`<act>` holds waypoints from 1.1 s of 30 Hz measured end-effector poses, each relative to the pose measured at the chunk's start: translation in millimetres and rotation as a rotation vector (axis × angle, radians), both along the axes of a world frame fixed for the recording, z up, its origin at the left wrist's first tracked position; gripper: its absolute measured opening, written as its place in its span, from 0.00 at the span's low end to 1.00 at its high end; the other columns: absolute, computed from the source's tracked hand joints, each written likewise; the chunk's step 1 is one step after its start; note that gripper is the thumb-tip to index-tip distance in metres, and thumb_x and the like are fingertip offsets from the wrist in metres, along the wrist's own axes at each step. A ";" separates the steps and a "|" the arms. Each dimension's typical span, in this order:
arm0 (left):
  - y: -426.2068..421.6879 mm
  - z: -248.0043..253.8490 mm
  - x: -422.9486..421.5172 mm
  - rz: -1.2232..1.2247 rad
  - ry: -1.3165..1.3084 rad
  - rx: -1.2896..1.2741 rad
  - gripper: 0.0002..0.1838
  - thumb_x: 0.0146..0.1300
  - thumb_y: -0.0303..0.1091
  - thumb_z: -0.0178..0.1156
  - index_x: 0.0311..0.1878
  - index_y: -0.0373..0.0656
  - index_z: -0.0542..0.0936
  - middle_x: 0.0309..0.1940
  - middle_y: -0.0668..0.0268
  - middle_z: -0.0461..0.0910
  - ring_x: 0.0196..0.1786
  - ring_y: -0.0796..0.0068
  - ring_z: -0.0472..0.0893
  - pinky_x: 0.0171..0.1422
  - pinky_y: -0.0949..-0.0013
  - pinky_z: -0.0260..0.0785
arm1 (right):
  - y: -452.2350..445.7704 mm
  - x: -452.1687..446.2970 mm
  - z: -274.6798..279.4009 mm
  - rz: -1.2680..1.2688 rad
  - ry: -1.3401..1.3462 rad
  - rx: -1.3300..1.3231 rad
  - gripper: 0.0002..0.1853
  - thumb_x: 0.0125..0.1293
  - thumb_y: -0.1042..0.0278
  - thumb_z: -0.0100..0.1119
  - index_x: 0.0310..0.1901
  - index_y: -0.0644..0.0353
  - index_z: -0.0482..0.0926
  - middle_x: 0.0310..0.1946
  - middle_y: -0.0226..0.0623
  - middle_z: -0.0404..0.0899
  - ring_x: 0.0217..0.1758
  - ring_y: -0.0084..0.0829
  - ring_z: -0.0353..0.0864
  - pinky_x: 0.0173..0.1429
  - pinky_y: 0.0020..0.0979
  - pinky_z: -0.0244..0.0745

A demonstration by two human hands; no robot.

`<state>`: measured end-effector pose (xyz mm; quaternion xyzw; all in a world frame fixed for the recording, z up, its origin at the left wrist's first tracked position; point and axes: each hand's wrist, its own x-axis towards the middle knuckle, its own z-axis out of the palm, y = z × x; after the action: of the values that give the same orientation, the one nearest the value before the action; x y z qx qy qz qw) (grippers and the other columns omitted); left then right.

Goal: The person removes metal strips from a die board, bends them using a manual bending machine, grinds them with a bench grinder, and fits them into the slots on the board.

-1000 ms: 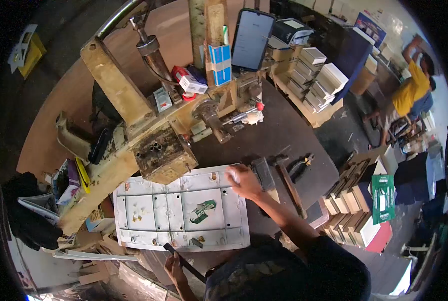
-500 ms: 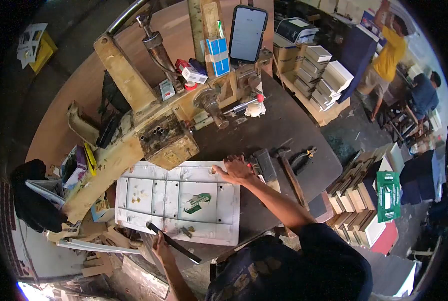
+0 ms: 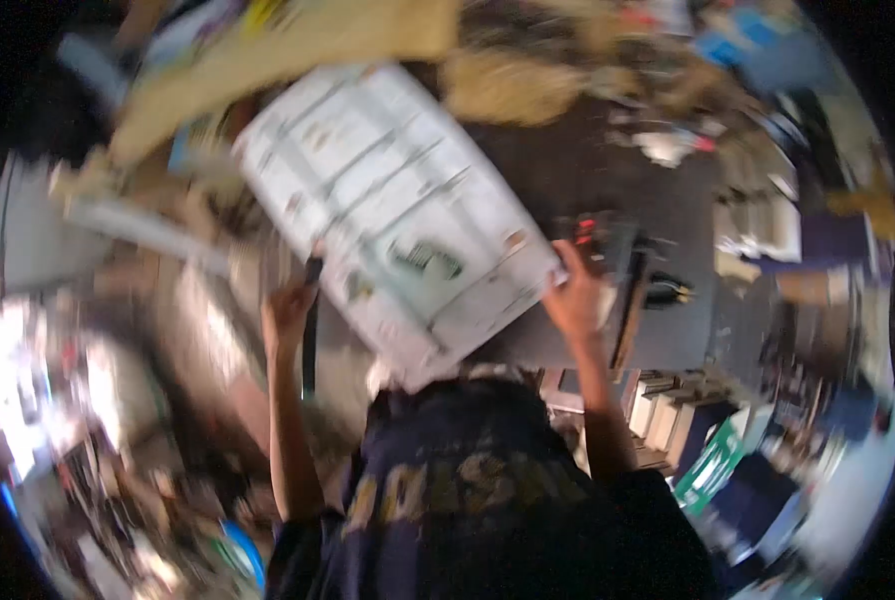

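A white ribbed panel point(image 3: 367, 185) lies tilted across the dark worktop, with a torn green-and-white wrapper point(image 3: 429, 260) and small bits on it. My left hand point(image 3: 287, 312) is closed around a narrow black flat bar point(image 3: 310, 350), beside the panel's near left edge. At the panel's right corner, my right hand point(image 3: 575, 300) has its thumb and fingers closed on the edge, though motion blurs the fingertips.
Right of my right hand lie a long bar-like tool with a wooden-coloured side point(image 3: 627, 310) and pliers point(image 3: 667, 291). A yellowish machine beam point(image 3: 287, 60) crosses behind the panel. Stacked boxes point(image 3: 672, 420) and a green packet point(image 3: 709, 465) stand at the lower right.
The view has swung, so the worktop and panel appear turned clockwise. Both hands still are at the panel's sides. The black bar now points down toward my body.
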<state>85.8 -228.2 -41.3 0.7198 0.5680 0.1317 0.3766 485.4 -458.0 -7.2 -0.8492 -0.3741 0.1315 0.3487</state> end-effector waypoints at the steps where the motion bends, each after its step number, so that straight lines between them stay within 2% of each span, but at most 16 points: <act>1: -22.3 24.6 14.0 0.074 -0.296 0.030 0.11 0.67 0.33 0.65 0.36 0.32 0.80 0.27 0.68 0.79 0.34 0.80 0.77 0.41 0.70 0.72 | -4.5 4.6 -0.4 0.060 -0.251 0.160 0.07 0.60 0.75 0.62 0.39 0.55 0.85 0.45 0.34 0.85 0.53 0.43 0.82 0.58 0.42 0.75; 2: -30.1 25.2 9.8 0.050 -0.392 -0.015 0.09 0.67 0.31 0.66 0.38 0.32 0.81 0.28 0.68 0.79 0.34 0.82 0.78 0.42 0.71 0.73 | -12.7 4.5 -1.7 0.074 -0.265 0.140 0.06 0.56 0.79 0.64 0.34 0.56 0.85 0.45 0.33 0.85 0.50 0.42 0.83 0.55 0.41 0.77; 3: -38.0 27.8 8.6 0.137 -0.329 -0.096 0.08 0.67 0.29 0.65 0.40 0.33 0.81 0.30 0.68 0.81 0.36 0.84 0.79 0.44 0.71 0.75 | -17.0 7.4 -10.8 0.066 -0.215 0.160 0.05 0.55 0.80 0.65 0.32 0.58 0.85 0.46 0.34 0.84 0.50 0.40 0.83 0.54 0.38 0.76; 4: -46.2 33.7 12.4 0.186 -0.327 -0.065 0.05 0.66 0.26 0.65 0.42 0.34 0.83 0.31 0.67 0.82 0.37 0.84 0.79 0.45 0.71 0.75 | -21.7 7.6 -13.8 0.102 -0.236 0.142 0.04 0.55 0.79 0.66 0.31 0.58 0.85 0.44 0.36 0.84 0.49 0.39 0.83 0.54 0.37 0.76; 7: -60.3 26.8 10.4 0.236 -0.364 -0.143 0.08 0.64 0.22 0.65 0.46 0.34 0.83 0.32 0.67 0.82 0.39 0.82 0.81 0.45 0.70 0.76 | -13.7 -3.7 -5.9 0.170 -0.246 0.121 0.04 0.57 0.77 0.67 0.34 0.59 0.85 0.42 0.37 0.84 0.48 0.40 0.83 0.53 0.36 0.76; 9: -77.5 23.6 13.5 0.143 -0.380 -0.071 0.13 0.59 0.19 0.64 0.48 0.36 0.84 0.35 0.64 0.85 0.39 0.74 0.84 0.44 0.67 0.77 | -7.6 -16.9 -2.2 0.201 -0.210 0.112 0.05 0.59 0.75 0.67 0.38 0.59 0.85 0.41 0.38 0.84 0.48 0.40 0.83 0.53 0.36 0.76; 10: -86.9 22.1 14.8 0.167 -0.377 -0.096 0.13 0.59 0.19 0.64 0.48 0.36 0.84 0.35 0.64 0.85 0.39 0.74 0.84 0.44 0.67 0.77 | -6.8 -24.4 -1.5 0.222 -0.205 0.086 0.05 0.59 0.75 0.67 0.38 0.59 0.85 0.41 0.38 0.84 0.48 0.40 0.83 0.53 0.36 0.76; 12: -98.6 17.6 19.4 -0.099 -0.265 0.111 0.18 0.52 0.16 0.64 0.48 0.40 0.86 0.38 0.61 0.86 0.40 0.64 0.86 0.45 0.65 0.78 | 1.6 -39.3 -3.1 0.291 -0.106 0.063 0.08 0.61 0.74 0.66 0.42 0.60 0.84 0.42 0.38 0.84 0.47 0.40 0.82 0.53 0.36 0.76; 13: -107.9 14.8 21.8 -0.106 -0.219 0.134 0.21 0.48 0.15 0.65 0.46 0.44 0.88 0.39 0.61 0.86 0.39 0.59 0.85 0.45 0.63 0.78 | 4.8 -47.9 -3.0 0.340 -0.105 0.022 0.08 0.61 0.74 0.65 0.43 0.59 0.84 0.41 0.38 0.84 0.46 0.39 0.82 0.51 0.36 0.76; 17: -121.2 -0.2 22.5 -0.144 -0.104 0.225 0.21 0.47 0.21 0.68 0.47 0.48 0.88 0.35 0.65 0.85 0.38 0.63 0.83 0.43 0.63 0.77 | 19.0 -86.0 -4.6 0.513 0.112 -0.003 0.13 0.59 0.78 0.64 0.47 0.59 0.84 0.41 0.38 0.84 0.41 0.33 0.84 0.44 0.32 0.78; 20: -122.5 -12.1 20.7 -0.152 -0.073 0.222 0.21 0.46 0.24 0.69 0.47 0.48 0.88 0.35 0.65 0.85 0.39 0.63 0.83 0.43 0.64 0.77 | 36.0 -116.4 -3.6 0.687 0.225 0.022 0.14 0.61 0.78 0.63 0.50 0.62 0.82 0.43 0.40 0.83 0.42 0.33 0.85 0.46 0.33 0.79; 22: -120.6 -10.4 22.9 -0.165 -0.131 0.318 0.23 0.42 0.24 0.70 0.46 0.47 0.88 0.34 0.65 0.85 0.38 0.63 0.83 0.43 0.64 0.78 | 47.9 -135.0 -4.3 0.766 0.227 -0.036 0.15 0.61 0.81 0.64 0.51 0.62 0.83 0.41 0.38 0.83 0.40 0.30 0.84 0.46 0.28 0.78; 23: -120.3 -10.7 23.6 -0.165 -0.131 0.343 0.25 0.37 0.24 0.70 0.46 0.47 0.88 0.33 0.66 0.85 0.38 0.64 0.83 0.43 0.63 0.78 | 51.5 -140.4 -17.6 0.799 0.181 -0.042 0.17 0.61 0.80 0.65 0.53 0.62 0.82 0.42 0.39 0.83 0.42 0.32 0.85 0.46 0.30 0.78; 26: -117.8 -15.0 22.4 -0.181 -0.154 0.322 0.27 0.33 0.24 0.69 0.45 0.47 0.88 0.33 0.66 0.85 0.39 0.64 0.83 0.43 0.62 0.78 | 62.4 -153.8 -24.8 0.866 0.217 -0.049 0.19 0.61 0.80 0.66 0.55 0.62 0.82 0.43 0.40 0.83 0.43 0.34 0.85 0.47 0.33 0.79; 30: -117.4 -13.9 24.9 -0.250 -0.109 0.313 0.27 0.34 0.23 0.68 0.45 0.45 0.88 0.34 0.64 0.85 0.39 0.63 0.83 0.43 0.62 0.78 | 68.2 -157.4 -24.1 0.935 0.117 -0.026 0.18 0.60 0.81 0.65 0.53 0.63 0.83 0.42 0.43 0.83 0.41 0.37 0.85 0.46 0.34 0.78; 33: -117.6 -18.4 25.6 -0.214 -0.164 0.316 0.26 0.35 0.22 0.66 0.46 0.45 0.88 0.35 0.64 0.85 0.40 0.62 0.83 0.44 0.62 0.79 | 69.2 -158.8 -22.3 0.906 0.161 -0.043 0.18 0.60 0.81 0.65 0.52 0.62 0.83 0.40 0.43 0.84 0.40 0.39 0.85 0.45 0.35 0.77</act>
<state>111.4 -345.8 -59.7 0.8130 0.4282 0.2365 0.3160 326.5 -388.9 -29.5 -0.5941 -0.6767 0.3440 0.2661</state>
